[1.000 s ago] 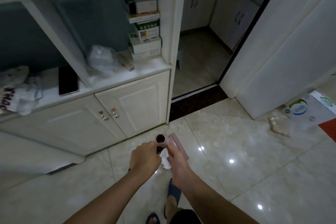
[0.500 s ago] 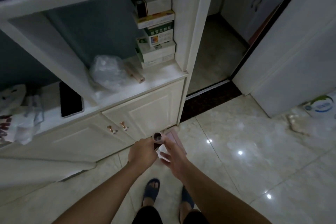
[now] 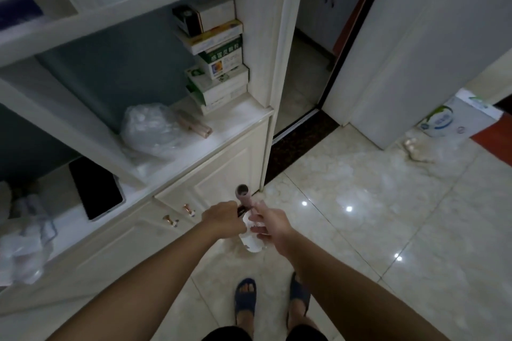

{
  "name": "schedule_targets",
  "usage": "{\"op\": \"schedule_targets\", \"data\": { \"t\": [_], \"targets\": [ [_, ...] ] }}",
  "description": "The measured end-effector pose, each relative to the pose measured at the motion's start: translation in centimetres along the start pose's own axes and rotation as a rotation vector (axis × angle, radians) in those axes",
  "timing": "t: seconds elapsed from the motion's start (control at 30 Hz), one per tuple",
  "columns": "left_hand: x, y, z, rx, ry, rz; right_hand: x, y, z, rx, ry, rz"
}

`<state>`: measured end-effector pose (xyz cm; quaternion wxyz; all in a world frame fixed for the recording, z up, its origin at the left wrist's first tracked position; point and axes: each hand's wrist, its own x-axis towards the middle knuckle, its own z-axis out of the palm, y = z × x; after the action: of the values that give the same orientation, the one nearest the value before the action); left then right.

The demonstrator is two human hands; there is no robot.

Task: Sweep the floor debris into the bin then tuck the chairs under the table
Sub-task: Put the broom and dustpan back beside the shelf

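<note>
My left hand (image 3: 224, 219) grips a dark handle (image 3: 240, 211) just in front of the lower cabinet doors. My right hand (image 3: 270, 223) sits right beside it, its fingers curled against a pink tubular handle (image 3: 243, 194) whose hollow end points up at me. A white piece (image 3: 251, 242) hangs under both hands; what it is cannot be told. Brownish floor debris (image 3: 412, 149) and a clear wrapper lie on the tiles at the far right, by the white door. My feet in blue slippers stand below my hands.
A white cabinet (image 3: 210, 174) with shelves holds stacked boxes (image 3: 219, 63), a plastic bag (image 3: 149, 130) and a dark phone (image 3: 95, 188). A doorway with a dark threshold (image 3: 302, 138) opens beyond. A milk carton box (image 3: 443, 120) sits on the floor at right.
I have stepped closer to the cabinet, and the view has swung left. Both hands stay together on the handles. The pink flat part seen earlier behind my hands is out of sight.
</note>
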<state>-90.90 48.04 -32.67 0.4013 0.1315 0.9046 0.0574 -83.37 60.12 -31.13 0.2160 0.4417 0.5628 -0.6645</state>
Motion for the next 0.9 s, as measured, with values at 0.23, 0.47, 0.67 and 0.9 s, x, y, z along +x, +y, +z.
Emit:
{"op": "schedule_targets", "data": {
  "t": [0.23, 0.47, 0.67, 0.9],
  "targets": [
    [-4.2, 1.5, -1.7, 0.341, 0.118, 0.119, -1.8, -0.8, -2.7, -0.334, 0.108, -0.101],
    [-12.8, 5.3, -1.0, 0.495, -0.056, 0.336, -5.1, 0.9, -7.1, -0.592, 0.21, -0.166],
    [-15.1, 14.3, 0.8, 0.604, 0.035, 0.582, -10.7, 4.5, -13.2, -0.669, 0.314, -0.143],
    [-19.2, 27.2, 6.3, 0.719, 0.054, 0.831, -19.3, 11.6, -23.2, -0.502, 0.524, -0.084]
  ]
}}
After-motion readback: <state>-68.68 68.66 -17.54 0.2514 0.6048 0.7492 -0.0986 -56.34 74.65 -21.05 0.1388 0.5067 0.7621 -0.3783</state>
